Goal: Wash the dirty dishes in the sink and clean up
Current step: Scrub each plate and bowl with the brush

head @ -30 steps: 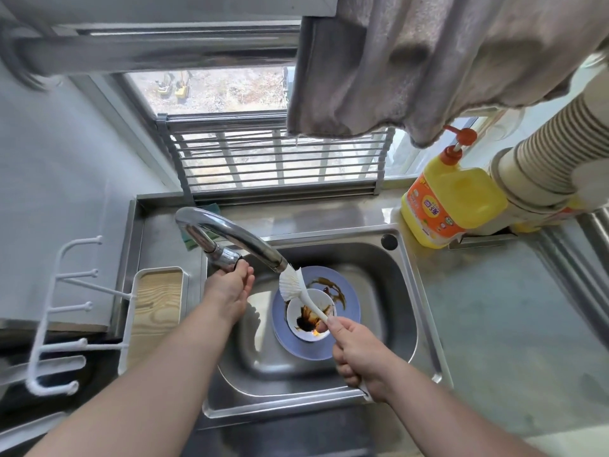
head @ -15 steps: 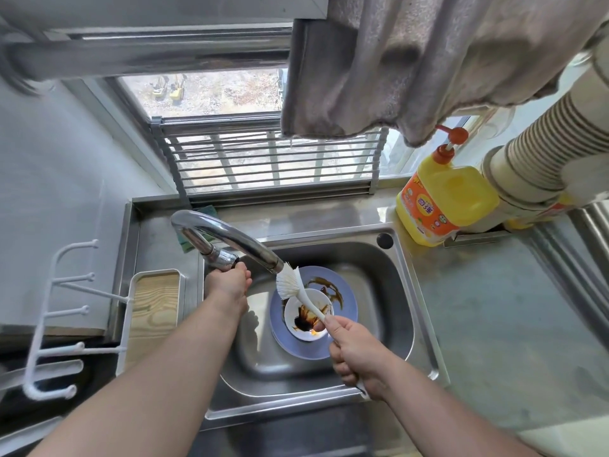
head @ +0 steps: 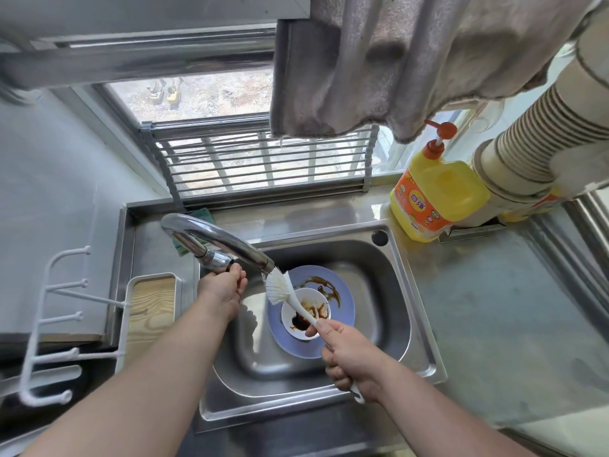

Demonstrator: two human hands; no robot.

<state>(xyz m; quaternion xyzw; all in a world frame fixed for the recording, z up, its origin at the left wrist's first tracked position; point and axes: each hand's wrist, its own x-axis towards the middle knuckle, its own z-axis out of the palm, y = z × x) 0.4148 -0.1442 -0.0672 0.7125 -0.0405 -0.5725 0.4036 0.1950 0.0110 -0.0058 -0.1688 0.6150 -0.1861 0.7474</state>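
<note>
Step in hand, by judgement: wetting the dish brush (head: 280, 288) under the faucet (head: 217, 240) before scrubbing. Left hand (head: 220, 291) at the faucet valve, fingers curled round the handle at the base of the spout. Right hand (head: 351, 354) wrapped firmly round the white brush handle, grip closed on it, bristle head held just under the faucet mouth, where a thin stream of water seems to begin.

Dirty dishes inside the stainless sink (head: 405, 291), below and right of the faucet mouth: a small white bowl (head: 321, 310) with dark brown sauce, standing on a blue plate (head: 344, 311) also streaked with sauce.

To do it well: open the valve only a little, to avoid splashing out of the sink from the stiff bristles. Turn the brush so that all bristles get wet. Then lower the head into the bowl, directly under the faucet mouth, and scrub in circles, steadying the bowl against sliding on the plate. Yellow detergent bottle (head: 431, 199) on the counter (head: 494, 308), far right of the faucet, probably needed for the greasy sauce.
</note>
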